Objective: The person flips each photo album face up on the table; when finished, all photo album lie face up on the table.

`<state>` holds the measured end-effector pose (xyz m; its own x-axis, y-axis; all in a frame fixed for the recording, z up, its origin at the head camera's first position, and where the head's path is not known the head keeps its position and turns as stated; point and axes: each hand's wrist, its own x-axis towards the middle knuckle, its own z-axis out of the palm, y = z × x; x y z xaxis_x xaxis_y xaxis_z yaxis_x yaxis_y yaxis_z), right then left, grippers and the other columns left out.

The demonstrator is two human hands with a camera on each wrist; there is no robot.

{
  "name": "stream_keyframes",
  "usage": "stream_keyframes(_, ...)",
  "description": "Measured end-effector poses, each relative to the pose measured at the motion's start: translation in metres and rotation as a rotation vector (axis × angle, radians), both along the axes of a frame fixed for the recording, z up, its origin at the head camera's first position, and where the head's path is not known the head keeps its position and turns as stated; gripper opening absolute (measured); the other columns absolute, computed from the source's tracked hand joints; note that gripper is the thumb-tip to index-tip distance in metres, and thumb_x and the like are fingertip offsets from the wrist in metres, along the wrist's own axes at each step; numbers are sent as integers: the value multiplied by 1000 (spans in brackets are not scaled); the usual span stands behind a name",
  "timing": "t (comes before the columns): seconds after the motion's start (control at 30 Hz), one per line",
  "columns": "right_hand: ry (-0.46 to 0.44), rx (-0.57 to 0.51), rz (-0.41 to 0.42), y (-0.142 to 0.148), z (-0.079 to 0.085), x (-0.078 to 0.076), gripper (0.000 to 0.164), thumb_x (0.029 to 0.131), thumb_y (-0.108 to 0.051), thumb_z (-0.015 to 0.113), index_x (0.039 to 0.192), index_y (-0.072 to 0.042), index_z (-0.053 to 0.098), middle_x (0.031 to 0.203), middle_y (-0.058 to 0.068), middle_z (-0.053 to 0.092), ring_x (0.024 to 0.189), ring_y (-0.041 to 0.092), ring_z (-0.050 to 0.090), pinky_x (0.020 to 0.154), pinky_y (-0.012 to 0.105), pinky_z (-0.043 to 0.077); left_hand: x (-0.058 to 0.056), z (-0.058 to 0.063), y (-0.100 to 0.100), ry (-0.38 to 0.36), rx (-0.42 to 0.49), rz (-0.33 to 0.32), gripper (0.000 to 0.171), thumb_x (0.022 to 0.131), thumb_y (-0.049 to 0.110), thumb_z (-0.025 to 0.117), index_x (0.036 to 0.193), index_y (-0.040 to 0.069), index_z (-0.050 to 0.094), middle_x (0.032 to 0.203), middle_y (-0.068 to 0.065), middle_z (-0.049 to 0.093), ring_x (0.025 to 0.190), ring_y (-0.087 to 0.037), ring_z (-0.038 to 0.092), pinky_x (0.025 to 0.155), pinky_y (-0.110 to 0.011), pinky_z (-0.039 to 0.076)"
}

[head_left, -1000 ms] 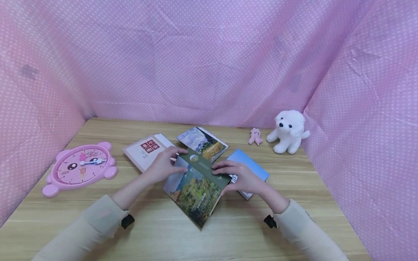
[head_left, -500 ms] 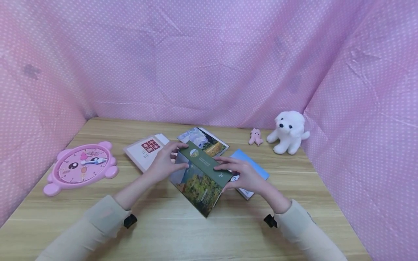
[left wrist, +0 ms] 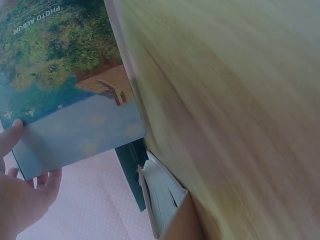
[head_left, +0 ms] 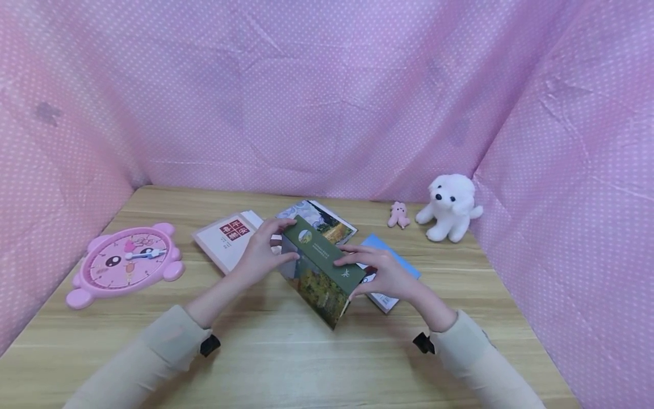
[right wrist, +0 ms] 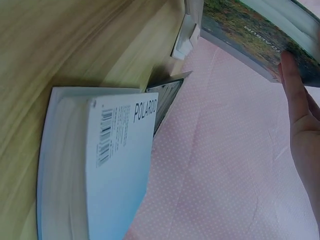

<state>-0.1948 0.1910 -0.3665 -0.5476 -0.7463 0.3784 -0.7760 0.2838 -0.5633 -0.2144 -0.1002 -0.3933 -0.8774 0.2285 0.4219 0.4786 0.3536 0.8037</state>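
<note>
A photo album (head_left: 323, 288) with a green spine and a painted landscape cover is held tilted, spine up, between both hands. My left hand (head_left: 261, 248) grips its far left end, thumb on the cover and fingers over the spine edge. At the right end, my right hand (head_left: 384, 274) holds it with fingers on the spine and thumb near the page edge. "PHOTO ALBUM" reads on the cover (left wrist: 60, 65) in the left wrist view. The right wrist view shows one finger of my right hand (right wrist: 304, 125) along the cover.
Around the album lie a white book with red characters (head_left: 225, 241), a painting-covered album (head_left: 329, 221) behind, and a blue-and-white Polaroid album (head_left: 393, 261). A pink toy clock (head_left: 128, 258) lies left. A small pink toy (head_left: 398, 215) and white plush dog (head_left: 449, 207) stand back right.
The photo album has tipped up, its lower corner lifting and shifting slightly right, so its spine faces the head camera more. The left hand moved slightly right with it.
</note>
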Motion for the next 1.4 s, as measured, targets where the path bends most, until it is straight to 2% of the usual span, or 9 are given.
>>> stream_keyframes(0.27,15,10,47,4,3,-2,56,71,-25,81,123,-15,61,140,13,48,111,15,55,61,22,55,0,2,7,25,35,20,84,60,2,86,135,7,47,114,-15,53,104,-29,56,82,-34,56)
stream_keyframes(0.5,11,35,65,7,3,-2,62,72,-27,80,128,-15,57,140,14,48,114,17,54,66,19,55,0,1,10,14,13,51,94,57,2,88,139,8,42,110,-13,51,102,-27,56,80,-33,57)
stream_keyframes(0.7,-45,33,57,6,2,-2,71,72,-23,81,136,-13,51,138,13,50,115,18,54,73,24,57,-1,-1,10,36,4,36,92,56,0,88,136,4,44,109,-13,51,103,-28,56,81,-33,56)
stream_keyframes(0.83,-119,26,45,2,3,0,77,71,-24,82,139,-12,47,135,8,54,113,18,56,76,25,57,0,-2,6,76,-50,50,91,55,4,89,135,3,45,107,-12,54,100,-26,55,83,-39,55)
stream_keyframes(0.93,-171,16,40,-1,2,1,81,69,-23,83,139,-8,44,134,9,54,115,21,56,77,26,57,1,-3,0,102,-96,61,90,56,8,90,135,5,46,106,-10,56,96,-22,55,80,-43,53)
stream_keyframes(1.0,-195,10,42,-3,1,3,83,68,-20,84,139,-5,43,134,10,53,115,24,57,77,26,57,3,-3,-3,103,-108,57,89,57,11,90,135,7,46,105,-8,56,93,-19,54,75,-41,52)
stream_keyframes(1.2,-228,29,62,-8,-2,7,79,69,-17,84,138,-8,45,132,10,55,114,21,56,76,26,57,7,-3,-14,82,-137,27,83,61,16,88,133,7,48,102,-3,57,89,-15,51,68,-39,48)
stream_keyframes(1.4,-242,34,94,-10,-6,8,77,72,-15,82,139,-9,45,131,9,55,113,20,56,75,26,57,12,-4,-21,81,-175,31,80,62,18,88,131,11,49,96,-2,56,89,-16,52,76,-42,48)
